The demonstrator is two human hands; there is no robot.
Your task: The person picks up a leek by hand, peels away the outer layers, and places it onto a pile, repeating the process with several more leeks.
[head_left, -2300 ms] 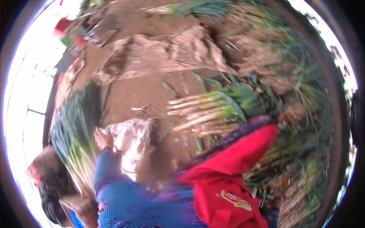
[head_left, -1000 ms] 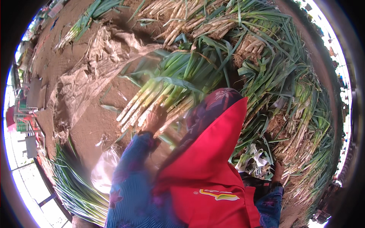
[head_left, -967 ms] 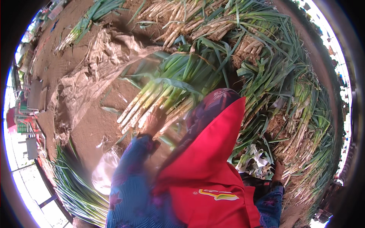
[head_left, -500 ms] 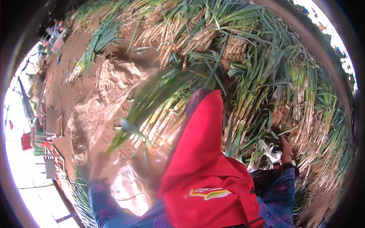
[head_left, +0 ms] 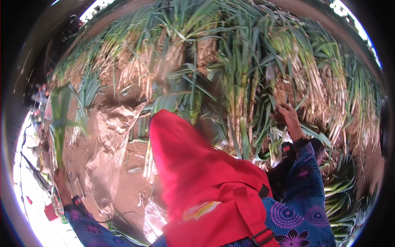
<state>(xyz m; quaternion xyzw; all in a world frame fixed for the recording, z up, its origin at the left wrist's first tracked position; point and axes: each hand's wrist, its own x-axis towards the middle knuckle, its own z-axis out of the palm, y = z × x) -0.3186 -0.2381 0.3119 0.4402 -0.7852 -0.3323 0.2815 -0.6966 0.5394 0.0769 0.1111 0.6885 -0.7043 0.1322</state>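
My left hand is closed round the lower end of a green leek, held upright at the far left. My right hand is at the right, fingers curled on a thin dark object too small to name, beside leek leaves and roots. A red cloth garment with straps and a printed emblem fills the lower middle, hiding part of the leeks lying on the soil under it. A crumpled tan sack lies between my left hand and those leeks.
Long piled bundles of leeks curve across the top and right. A clear plastic bag lies at bottom center. Loose green stalks lie at lower right, a small red object at the bright left edge. Brown soil shows between them.
My left hand has lifted a leek from the middle bundle and carried it far left. My right hand has risen in the picture. The head view has turned, showing more of the piles.
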